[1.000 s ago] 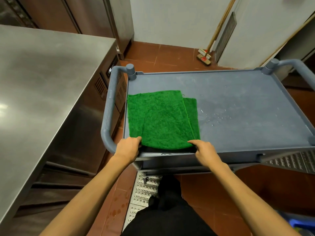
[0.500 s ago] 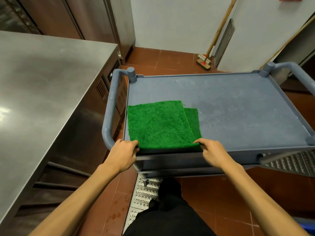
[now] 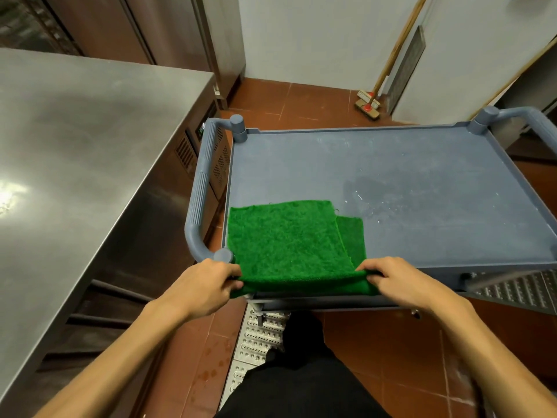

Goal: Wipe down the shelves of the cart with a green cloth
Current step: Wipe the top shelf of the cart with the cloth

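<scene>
A folded green cloth [image 3: 289,242] lies on the near left part of the grey cart's top shelf [image 3: 422,182], its near edge hanging over the shelf's front rim. My left hand [image 3: 208,285] pinches the cloth's near left corner. My right hand [image 3: 391,279] pinches the near right corner. A wet patch with drops [image 3: 370,200] shows on the shelf just right of the cloth. The lower shelves are hidden under the top one.
A steel counter [image 3: 75,164] stands close on the left, next to the cart's left handle [image 3: 200,194]. A broom [image 3: 369,105] leans on the far wall. A perforated metal floor grate [image 3: 259,336] runs under the cart. My dark-trousered leg stands below the cart's front edge.
Both hands have drawn the cloth toward me across the shelf, so its near edge now hangs over the front rim. More bare shelf shows beyond the cloth.
</scene>
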`<state>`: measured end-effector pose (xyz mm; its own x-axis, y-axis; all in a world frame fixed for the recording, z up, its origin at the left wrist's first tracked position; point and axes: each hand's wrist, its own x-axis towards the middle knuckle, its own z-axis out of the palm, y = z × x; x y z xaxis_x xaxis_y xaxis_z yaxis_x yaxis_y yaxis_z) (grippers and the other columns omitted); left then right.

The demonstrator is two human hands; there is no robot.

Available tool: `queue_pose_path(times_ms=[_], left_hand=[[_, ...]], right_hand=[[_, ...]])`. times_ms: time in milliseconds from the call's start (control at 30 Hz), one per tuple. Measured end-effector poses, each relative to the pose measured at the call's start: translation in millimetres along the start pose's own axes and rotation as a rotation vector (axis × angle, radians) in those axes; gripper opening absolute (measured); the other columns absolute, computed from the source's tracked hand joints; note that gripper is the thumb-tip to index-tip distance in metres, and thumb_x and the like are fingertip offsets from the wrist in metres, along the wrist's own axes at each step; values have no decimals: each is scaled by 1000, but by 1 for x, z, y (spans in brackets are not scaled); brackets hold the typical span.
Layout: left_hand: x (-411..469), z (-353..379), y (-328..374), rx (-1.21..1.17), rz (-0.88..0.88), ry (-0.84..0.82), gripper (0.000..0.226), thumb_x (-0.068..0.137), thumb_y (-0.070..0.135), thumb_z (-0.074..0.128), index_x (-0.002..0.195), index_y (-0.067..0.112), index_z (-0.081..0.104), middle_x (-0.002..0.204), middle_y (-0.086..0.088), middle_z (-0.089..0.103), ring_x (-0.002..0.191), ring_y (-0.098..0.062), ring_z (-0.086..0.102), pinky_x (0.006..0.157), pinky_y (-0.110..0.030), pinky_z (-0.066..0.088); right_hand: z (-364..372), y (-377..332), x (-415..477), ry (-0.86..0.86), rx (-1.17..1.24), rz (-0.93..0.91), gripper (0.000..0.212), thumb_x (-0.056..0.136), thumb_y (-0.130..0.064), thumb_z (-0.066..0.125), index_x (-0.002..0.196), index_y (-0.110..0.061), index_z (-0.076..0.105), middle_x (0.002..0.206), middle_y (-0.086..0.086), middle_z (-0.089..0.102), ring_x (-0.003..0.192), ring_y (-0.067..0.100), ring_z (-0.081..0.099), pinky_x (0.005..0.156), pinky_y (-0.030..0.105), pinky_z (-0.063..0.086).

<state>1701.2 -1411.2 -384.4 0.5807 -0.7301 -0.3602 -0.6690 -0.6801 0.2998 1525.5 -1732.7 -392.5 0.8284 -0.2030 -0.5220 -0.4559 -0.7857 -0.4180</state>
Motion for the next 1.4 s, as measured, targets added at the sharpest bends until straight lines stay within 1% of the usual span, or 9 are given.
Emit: queue_pose_path(times_ms=[133,300,433,567,733,867,1033,1233,1400], left_hand=[[8,-20,-1,-12,15,102,13,97,36,52,96,27,62,92,7,69,89,-19,65,73,-39,53],[38,-37,-2,-33,10,268,15,97,34,55,100,25,68,96,7,71,93,-19,65,70,-35,51],[70,-40,-8,-34,-2,366,17,95,30,60,104,23,72,97,2,70,93,-25,66,71,-36,51],[105,-41,-17,-34,-50,392,15,91,30,66,100,22,74,93,0,69,89,-25,65,70,-36,52],[148,-36,-33,-38,-161,335,15,88,33,69,99,23,74,97,0,69,94,-26,65,72,-37,54],[176,-31,-43,-25,-219,277,15,89,34,69,98,24,74,101,0,71,99,-26,65,74,-35,51],[196,-19,-53,7,-246,190,20,88,34,69,104,21,69,106,-3,68,102,-28,63,75,-37,51],[191,-5,-47,173,-13,230,27,74,11,75,97,9,62,94,-13,56,85,-36,54,55,-40,48],[167,7,-25,125,143,-9,32,87,45,65,102,17,60,101,-3,55,94,-24,56,69,-38,52]], right_hand=[[-15,-2,8,32,21,-53,29,96,-9,50,116,-20,67,80,-15,60,72,2,51,63,10,36],[-38,-4,32,157,134,-72,32,96,-5,50,119,-19,67,112,0,70,104,15,60,83,23,41],[-47,-1,61,244,170,-76,32,97,-7,49,118,-22,68,76,-1,65,67,5,53,61,10,38],[-47,6,98,325,230,-88,31,96,-11,52,113,-31,68,71,12,64,57,18,48,60,26,42],[-47,10,149,350,247,-81,26,96,-12,54,114,-26,68,71,12,65,55,16,49,60,29,43],[-39,15,184,335,225,-38,26,96,-14,54,115,-26,68,97,6,73,90,25,65,83,35,51],[-31,21,205,345,109,-4,27,95,-15,55,118,-21,66,113,4,70,106,27,62,88,38,50],[-12,27,204,479,9,-155,32,83,-2,62,111,-16,63,111,5,56,101,26,52,88,38,45],[7,19,180,278,29,-362,26,84,-5,55,103,-22,61,105,-4,53,97,16,50,81,38,50]])
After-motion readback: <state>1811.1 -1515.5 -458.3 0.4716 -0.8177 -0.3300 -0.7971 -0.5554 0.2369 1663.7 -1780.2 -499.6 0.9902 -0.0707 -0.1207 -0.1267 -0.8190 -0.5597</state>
